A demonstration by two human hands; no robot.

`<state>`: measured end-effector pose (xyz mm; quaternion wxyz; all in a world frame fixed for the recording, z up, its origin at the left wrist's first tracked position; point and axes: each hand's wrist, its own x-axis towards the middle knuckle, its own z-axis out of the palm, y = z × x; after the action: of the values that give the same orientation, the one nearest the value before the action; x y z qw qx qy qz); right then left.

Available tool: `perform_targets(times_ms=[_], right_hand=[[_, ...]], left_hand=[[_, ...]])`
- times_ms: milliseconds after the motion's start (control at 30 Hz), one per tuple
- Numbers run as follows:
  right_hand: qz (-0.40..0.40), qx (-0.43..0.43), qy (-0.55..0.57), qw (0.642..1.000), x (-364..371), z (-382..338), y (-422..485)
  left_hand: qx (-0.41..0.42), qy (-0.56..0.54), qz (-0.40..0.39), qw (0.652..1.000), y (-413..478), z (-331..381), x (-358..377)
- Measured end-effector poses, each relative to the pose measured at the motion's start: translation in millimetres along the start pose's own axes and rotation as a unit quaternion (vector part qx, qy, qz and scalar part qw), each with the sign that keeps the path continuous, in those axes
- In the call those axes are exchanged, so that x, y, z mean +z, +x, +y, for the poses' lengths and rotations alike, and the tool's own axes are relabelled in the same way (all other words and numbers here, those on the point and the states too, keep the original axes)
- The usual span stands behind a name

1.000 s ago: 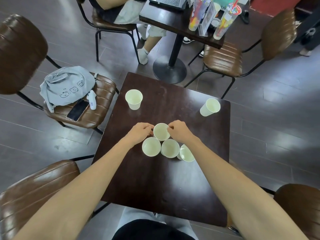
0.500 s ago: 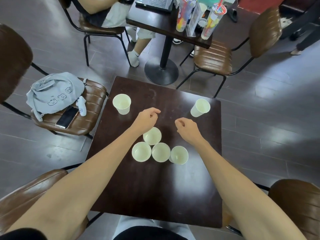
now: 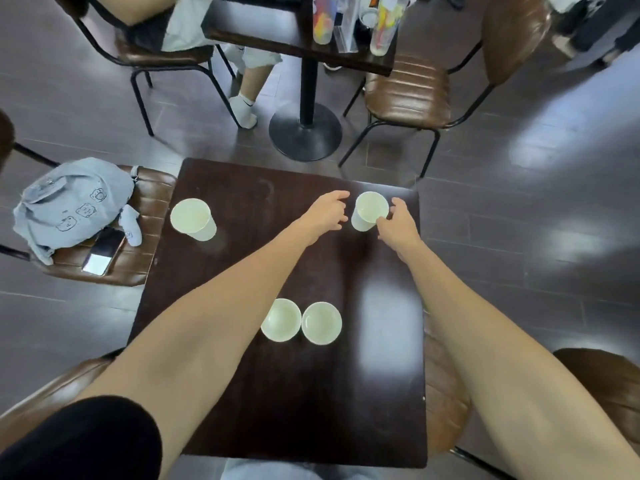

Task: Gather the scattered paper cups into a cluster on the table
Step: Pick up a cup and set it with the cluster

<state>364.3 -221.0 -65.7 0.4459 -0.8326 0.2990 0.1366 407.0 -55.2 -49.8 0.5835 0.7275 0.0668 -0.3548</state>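
On the dark square table point(image 3: 377, 382) a pale paper cup point(image 3: 370, 210) stands upright near the far right corner. My right hand point(image 3: 398, 225) holds its right side, thumb and fingers on the rim. My left hand point(image 3: 327, 212) hovers just left of that cup, fingers curled, a small gap between them. Another cup point(image 3: 191, 219) stands alone at the far left edge. Two cups point(image 3: 281, 320) point(image 3: 321, 323) stand touching near the middle of the table; my left forearm hides whatever lies to their left.
A brown chair point(image 3: 114, 244) on the left carries a grey bag point(image 3: 69, 206) and a phone point(image 3: 103, 251). Beyond stand another table point(image 3: 304, 39) with tall drinks, a seated person's leg point(image 3: 249, 88) and a brown chair point(image 3: 412, 95). More brown chairs flank me.
Both hands left the cluster and reached forward and right to the far right cup; my right hand has taken hold of it. The view shifted, so the cluster sits lower.
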Motion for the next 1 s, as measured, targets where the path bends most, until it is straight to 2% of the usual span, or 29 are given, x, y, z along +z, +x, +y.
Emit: perform_targets(times_ms=[133, 367, 500, 600, 767, 867, 1000], right_hand=[[-0.065, -0.006, 0.016, 0.998, 7, 5, 5], [-0.09, -0.028, -0.02, 0.995, 20, 18, -12], [-0.103, -0.044, -0.013, 0.994, 34, 21, -38], [-0.131, -0.025, 0.003, 0.991, 46, 21, -56], [-0.141, -0.007, -0.002, 0.99, 56, 20, -80], [-0.126, -0.032, -0.05, 0.99, 61, 20, -88], [-0.114, -0.058, -0.098, 0.987, 67, 20, -96]], left_hand=[[-0.009, 0.033, -0.015, 0.999, 6, 2, 9], [-0.025, 0.052, -0.029, 0.998, -13, -12, -12], [-0.033, 0.089, -0.039, 0.995, -31, -32, -25], [-0.026, 0.125, -0.035, 0.991, -44, -46, -32], [0.016, 0.243, -0.046, 0.969, -67, -62, -41], [0.033, 0.332, -0.036, 0.942, -78, -67, -46], [0.04, 0.378, -0.034, 0.924, -87, -72, -54]])
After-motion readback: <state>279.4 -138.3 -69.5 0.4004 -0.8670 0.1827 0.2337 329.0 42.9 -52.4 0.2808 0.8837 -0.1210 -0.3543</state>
